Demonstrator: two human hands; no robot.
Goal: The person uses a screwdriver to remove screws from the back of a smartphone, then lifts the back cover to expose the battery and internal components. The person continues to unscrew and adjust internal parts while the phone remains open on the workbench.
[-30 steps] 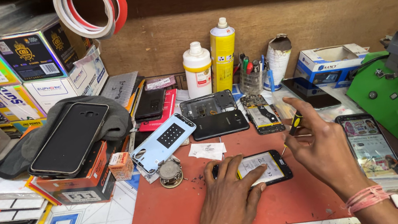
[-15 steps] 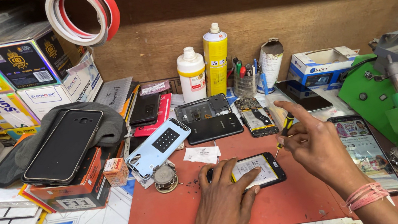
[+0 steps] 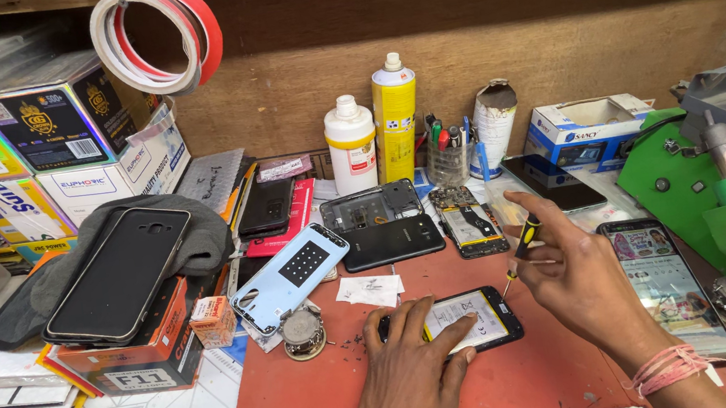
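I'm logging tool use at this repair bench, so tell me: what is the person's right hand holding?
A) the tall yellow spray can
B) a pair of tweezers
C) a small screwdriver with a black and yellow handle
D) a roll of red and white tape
C: the right hand holds a small screwdriver with a black and yellow handle, its tip angled down toward the opened black phone that the left hand steadies on the red mat.

The one camera on my head looks down and forward, close over my red mat (image 3: pixel 314 404), toward the back wall (image 3: pixel 291 65).
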